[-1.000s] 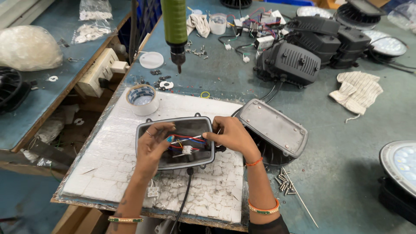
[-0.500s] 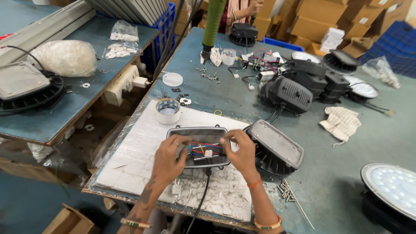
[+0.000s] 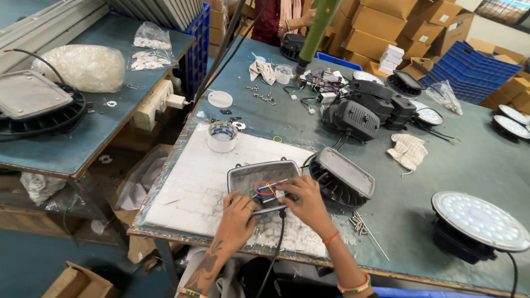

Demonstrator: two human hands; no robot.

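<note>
Left hand (image 3: 238, 212) pinching wires (image 3: 265, 190), right hand (image 3: 305, 200) gripping the box rim | I see the open metal box (image 3: 259, 179) on the white mat (image 3: 187, 187) | looks rigid, heavyish; wires delicate, hold rims | lid (image 3: 345, 174) beyond.

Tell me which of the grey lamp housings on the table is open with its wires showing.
The open housing under the left hand and right hand: red and blue wires show inside. The ribbed housing beside it and the housing pile behind show none.
</note>
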